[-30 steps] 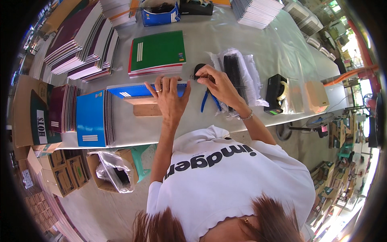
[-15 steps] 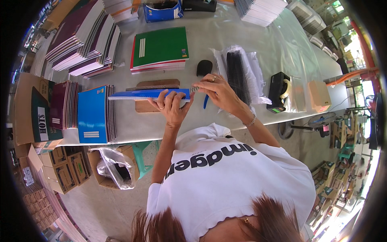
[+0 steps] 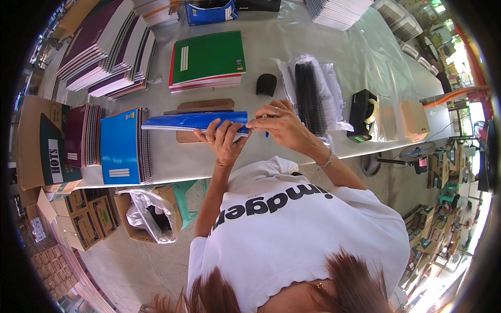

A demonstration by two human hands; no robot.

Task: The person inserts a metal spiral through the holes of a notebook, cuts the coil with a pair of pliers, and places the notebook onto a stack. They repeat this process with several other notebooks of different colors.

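A blue-covered notebook (image 3: 195, 120) is held edge-up over the table. My left hand (image 3: 224, 140) is closed around its near side, toward the right end, with fingers over the upper edge. My right hand (image 3: 279, 125) pinches at the notebook's right end, where a spiral coil showed a moment ago; the fingers now hide most of it. Beneath the notebook lies a brown wooden block (image 3: 206, 106). Just beyond my right hand stands a small black rounded object (image 3: 266, 84). A bit of a blue handle (image 3: 267, 134) shows under that hand.
Black spiral coils (image 3: 310, 96) lie on white wrapping to the right, before a tape dispenser (image 3: 362, 115). Green and red notebooks (image 3: 209, 57) are stacked beyond; blue notebooks (image 3: 120, 148) and maroon notebooks (image 3: 94, 47) stand left. Cardboard boxes (image 3: 83, 219) sit below the table's left edge.
My right hand has moved slightly left and down against the notebook's right end, covering the coil seen there before. My left hand keeps its hold on the notebook.
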